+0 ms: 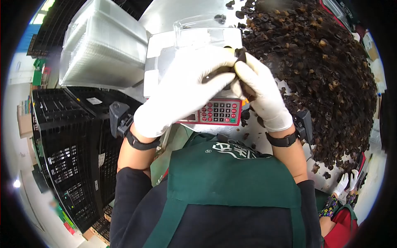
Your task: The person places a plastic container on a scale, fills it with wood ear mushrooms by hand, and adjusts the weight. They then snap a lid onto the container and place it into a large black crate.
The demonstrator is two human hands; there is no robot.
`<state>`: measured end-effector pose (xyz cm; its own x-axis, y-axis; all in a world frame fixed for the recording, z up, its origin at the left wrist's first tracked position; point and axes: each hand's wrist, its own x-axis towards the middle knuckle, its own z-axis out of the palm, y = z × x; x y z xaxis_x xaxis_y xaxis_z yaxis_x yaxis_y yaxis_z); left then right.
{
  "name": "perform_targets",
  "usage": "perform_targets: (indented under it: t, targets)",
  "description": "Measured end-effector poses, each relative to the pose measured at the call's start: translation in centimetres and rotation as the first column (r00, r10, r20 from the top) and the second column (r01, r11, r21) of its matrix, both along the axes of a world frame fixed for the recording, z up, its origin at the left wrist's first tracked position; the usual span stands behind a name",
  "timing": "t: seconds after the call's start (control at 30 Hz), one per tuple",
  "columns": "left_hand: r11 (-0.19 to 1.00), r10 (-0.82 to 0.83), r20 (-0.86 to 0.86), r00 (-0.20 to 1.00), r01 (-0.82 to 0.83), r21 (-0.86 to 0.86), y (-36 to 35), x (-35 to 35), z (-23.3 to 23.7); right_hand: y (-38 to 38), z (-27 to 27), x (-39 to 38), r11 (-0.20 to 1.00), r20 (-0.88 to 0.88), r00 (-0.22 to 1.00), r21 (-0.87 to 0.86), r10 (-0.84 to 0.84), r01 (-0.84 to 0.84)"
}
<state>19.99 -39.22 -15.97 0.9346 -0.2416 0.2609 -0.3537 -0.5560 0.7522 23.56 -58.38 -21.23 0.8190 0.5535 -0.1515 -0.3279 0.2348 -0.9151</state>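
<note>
My left hand (190,82), in a white glove, is over the white scale (155,53), its fingers closed round dark brown fungus-like pieces. My right hand (260,87), also gloved, meets it at the fingertips, closed on the same dark pieces (225,76). Below my hands shows the scale's red keypad (221,111). A clear plastic container (202,35) rests on the scale just beyond my left hand. To the right of my right hand lies a large pile of dark pieces (314,74).
Stacked clear plastic trays (107,49) stand at the left of the scale. Black crates (66,153) are stacked at the lower left. The metal table (165,14) extends behind the scale. At the lower right are a co-worker's gloved hands (347,182) near the pile.
</note>
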Motion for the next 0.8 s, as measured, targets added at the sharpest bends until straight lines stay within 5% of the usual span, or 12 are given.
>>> perform_targets:
  t: [0.07, 0.2, 0.53, 0.7, 0.73, 0.8]
  targets:
    - [0.997, 0.070, -0.117, 0.991, -0.071, -0.006, 0.5, -0.2, 2.5, -0.1, 0.9, 0.1, 0.997, -0.014, 0.997, -0.017, -0.072, 0.071]
    - [0.960, 0.248, -0.056, 0.967, -0.253, -0.123, 4.3, 0.1, 2.0, -3.6, -1.3, 0.8, 0.994, -0.098, 0.989, 0.001, -0.107, 0.107]
    - [0.917, 0.363, -0.038, 0.931, -0.350, 0.191, 7.1, 3.4, -3.9, -4.9, -2.7, -0.8, 0.969, -0.111, 0.964, -0.086, -0.241, 0.232]
    - [0.705, 0.533, 0.118, 0.838, -0.517, 0.486, 9.5, 9.1, -10.3, -6.5, -3.4, -1.0, 0.992, -0.143, 0.988, -0.120, -0.052, 0.035]
    - [0.717, 0.403, 0.012, 0.915, -0.324, 0.618, 9.2, 9.5, -9.7, -6.9, -4.2, -1.0, 0.991, -0.144, 0.989, -0.131, -0.029, 0.010]
    - [0.776, 0.532, -0.069, 0.844, -0.454, 0.437, 9.4, 10.2, -10.7, -7.7, -4.7, -0.9, 0.980, -0.127, 0.991, -0.189, 0.035, -0.059]
